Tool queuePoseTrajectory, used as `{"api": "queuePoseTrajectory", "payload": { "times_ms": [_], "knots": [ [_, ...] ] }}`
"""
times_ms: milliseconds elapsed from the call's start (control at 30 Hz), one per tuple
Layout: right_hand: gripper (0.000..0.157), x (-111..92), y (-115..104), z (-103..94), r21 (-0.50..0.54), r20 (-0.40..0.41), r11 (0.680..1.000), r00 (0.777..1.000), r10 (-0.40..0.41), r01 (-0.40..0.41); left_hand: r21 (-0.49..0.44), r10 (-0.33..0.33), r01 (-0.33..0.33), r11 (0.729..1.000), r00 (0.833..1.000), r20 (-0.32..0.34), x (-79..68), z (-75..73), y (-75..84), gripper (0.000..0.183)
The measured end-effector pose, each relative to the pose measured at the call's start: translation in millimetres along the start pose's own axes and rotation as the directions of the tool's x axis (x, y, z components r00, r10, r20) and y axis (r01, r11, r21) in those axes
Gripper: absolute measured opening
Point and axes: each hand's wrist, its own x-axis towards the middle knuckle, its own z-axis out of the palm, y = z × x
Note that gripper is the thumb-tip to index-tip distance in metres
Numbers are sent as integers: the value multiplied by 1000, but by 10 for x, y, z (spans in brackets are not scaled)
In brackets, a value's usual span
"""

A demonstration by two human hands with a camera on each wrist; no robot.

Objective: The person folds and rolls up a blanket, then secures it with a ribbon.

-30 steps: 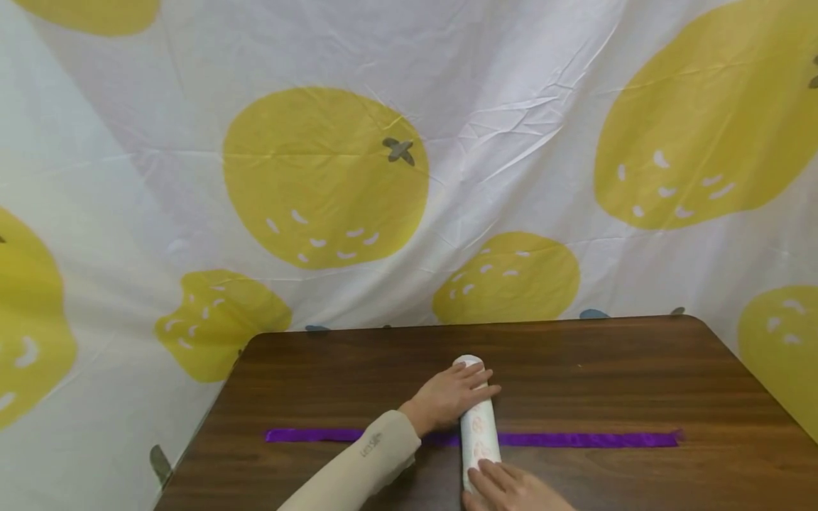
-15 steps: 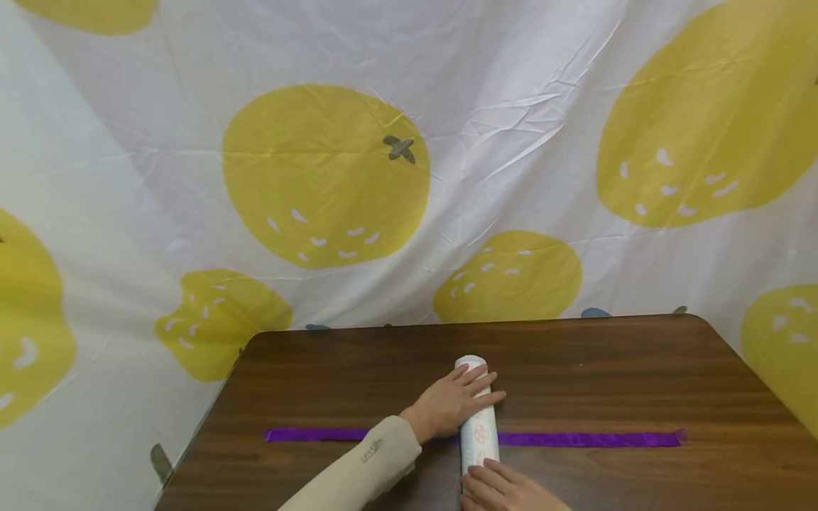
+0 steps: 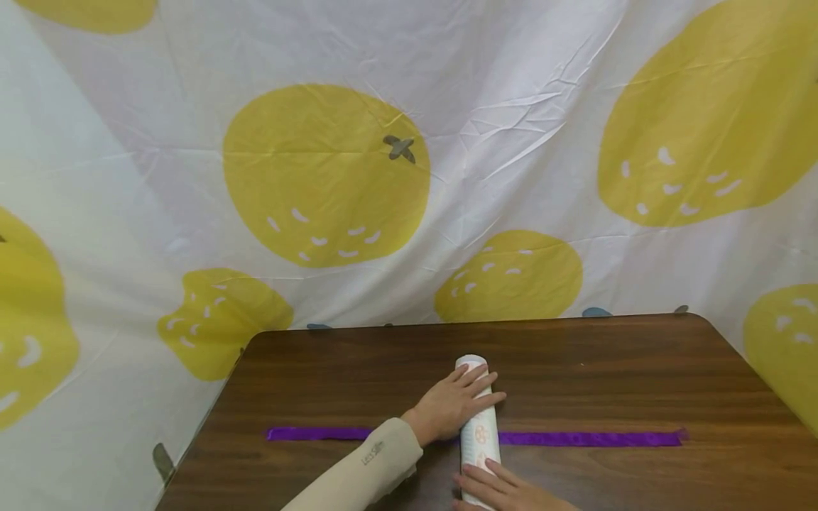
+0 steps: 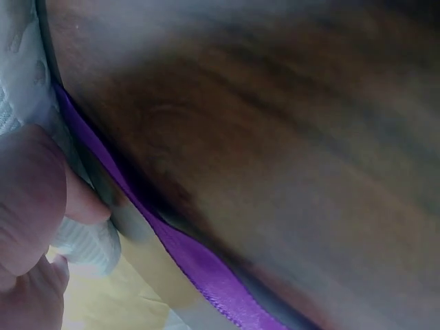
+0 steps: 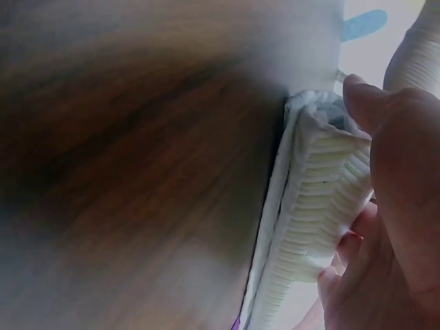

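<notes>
A white rolled-up diaper (image 3: 481,434) with faint pink prints lies lengthwise on the table, across a purple ribbon (image 3: 588,439) laid out flat from left to right. My left hand (image 3: 449,403) rests on the far part of the roll, fingers extended across its top. Over the near end, my right hand (image 3: 508,490) lies with its fingers spread on the roll. Ribbed, gathered edges of the diaper (image 5: 320,199) show in the right wrist view, the thumb at its end. The ribbon (image 4: 199,265) runs under the roll in the left wrist view. The ribbon's middle is hidden.
A dark wood-grain table (image 3: 639,383) with rounded far corners carries everything. Behind it hangs a white cloth (image 3: 498,128) printed with large yellow fruit, reaching down to the table's far edge.
The left hand has shifted slightly right on the roll. The roll has turned a little, its pink prints moving. The right hand's fingers have spread more over the near end.
</notes>
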Motion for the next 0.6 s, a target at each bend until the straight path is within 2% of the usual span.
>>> {"api": "queuePoseTrajectory", "payload": {
  "times_ms": [100,300,433,600],
  "knots": [
    [79,-5,9,-13,30,-4,1000,1000,-5,5,1,-7,7,1000,1000,11,1,-4,7,62],
    [78,1,31,-57,31,92,1000,996,-4,1,1,-30,30,1000,996,81,22,-26,10,69],
    [73,11,62,-55,38,77,999,997,-18,15,4,-32,32,999,996,82,35,-35,3,67],
    [72,14,83,-56,-12,78,1000,997,-25,26,12,-32,31,999,999,44,52,-17,-15,60]
  ]
}}
